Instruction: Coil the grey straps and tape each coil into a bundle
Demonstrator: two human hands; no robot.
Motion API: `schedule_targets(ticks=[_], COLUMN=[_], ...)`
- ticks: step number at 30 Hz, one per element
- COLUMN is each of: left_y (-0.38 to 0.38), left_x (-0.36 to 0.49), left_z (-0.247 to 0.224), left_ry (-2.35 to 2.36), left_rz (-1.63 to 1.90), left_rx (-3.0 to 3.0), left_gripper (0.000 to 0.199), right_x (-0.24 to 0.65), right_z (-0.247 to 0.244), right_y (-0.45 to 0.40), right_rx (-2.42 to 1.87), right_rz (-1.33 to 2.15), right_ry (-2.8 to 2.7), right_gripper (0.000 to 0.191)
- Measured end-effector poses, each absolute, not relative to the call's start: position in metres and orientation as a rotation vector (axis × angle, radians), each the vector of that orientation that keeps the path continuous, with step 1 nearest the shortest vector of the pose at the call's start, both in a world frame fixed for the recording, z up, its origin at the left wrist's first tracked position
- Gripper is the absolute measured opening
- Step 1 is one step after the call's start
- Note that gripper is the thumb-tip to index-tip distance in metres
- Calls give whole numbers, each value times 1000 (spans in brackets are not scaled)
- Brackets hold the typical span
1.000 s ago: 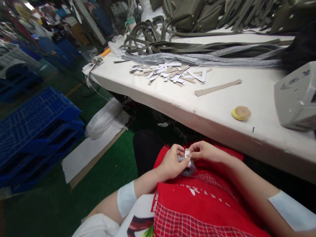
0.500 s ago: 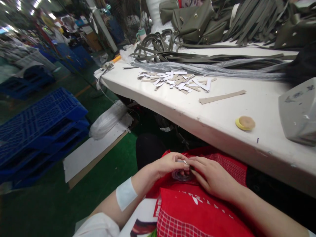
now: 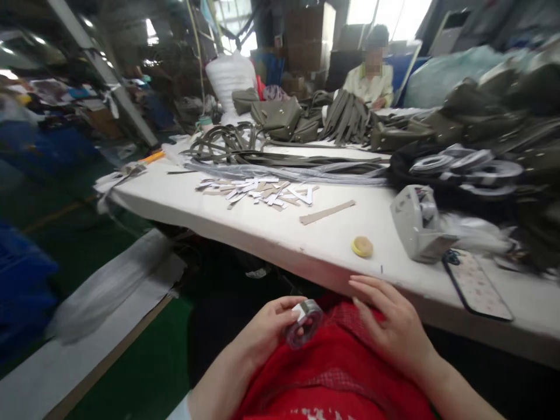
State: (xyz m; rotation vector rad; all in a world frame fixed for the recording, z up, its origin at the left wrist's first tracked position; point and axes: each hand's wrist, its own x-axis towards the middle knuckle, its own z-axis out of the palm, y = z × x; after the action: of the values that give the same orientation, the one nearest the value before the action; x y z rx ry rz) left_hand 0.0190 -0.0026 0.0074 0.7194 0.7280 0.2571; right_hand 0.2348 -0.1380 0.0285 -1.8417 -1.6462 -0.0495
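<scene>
Above my lap, my left hand (image 3: 276, 319) grips a clear roll of tape (image 3: 305, 324) between thumb and fingers, with a whitish piece at its top edge. My right hand (image 3: 388, 318) is apart from the roll, fingers stretched out and holding nothing, close to the front edge of the white table (image 3: 280, 233). A red apron (image 3: 345, 373) covers my lap. Beyond my right hand, a small yellow and tan roll (image 3: 362, 247) lies on the table. Farther left is a tan strip (image 3: 328, 212).
White and tan scraps (image 3: 258, 191), dark straps (image 3: 280, 157) and olive bags (image 3: 276, 116) lie on the table. At the right are a white dispenser (image 3: 417, 224) and a phone (image 3: 478, 286). A person (image 3: 371, 81) sits across the table.
My hands have separated; the right has moved away with fingers extended, and the roll stays in my left. The view has turned right, bringing the phone and the person into sight.
</scene>
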Motion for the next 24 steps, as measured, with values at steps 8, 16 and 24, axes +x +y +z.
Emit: schedule_targets(ticks=[8, 16, 24], left_y=[-5, -8, -8], left_x=[32, 40, 42], left_z=[-8, -13, -14], left_ry=[822, 845, 798], left_rz=[287, 317, 303], left_rx=[720, 766, 804], left_gripper=[58, 67, 61], right_x=[409, 452, 417], right_z=[44, 41, 22], right_y=[-160, -131, -169], right_rx=[-2161, -2004, -1964], right_rz=[-365, 5, 76], right_ry=[-785, -749, -569], right_gripper=[36, 40, 34])
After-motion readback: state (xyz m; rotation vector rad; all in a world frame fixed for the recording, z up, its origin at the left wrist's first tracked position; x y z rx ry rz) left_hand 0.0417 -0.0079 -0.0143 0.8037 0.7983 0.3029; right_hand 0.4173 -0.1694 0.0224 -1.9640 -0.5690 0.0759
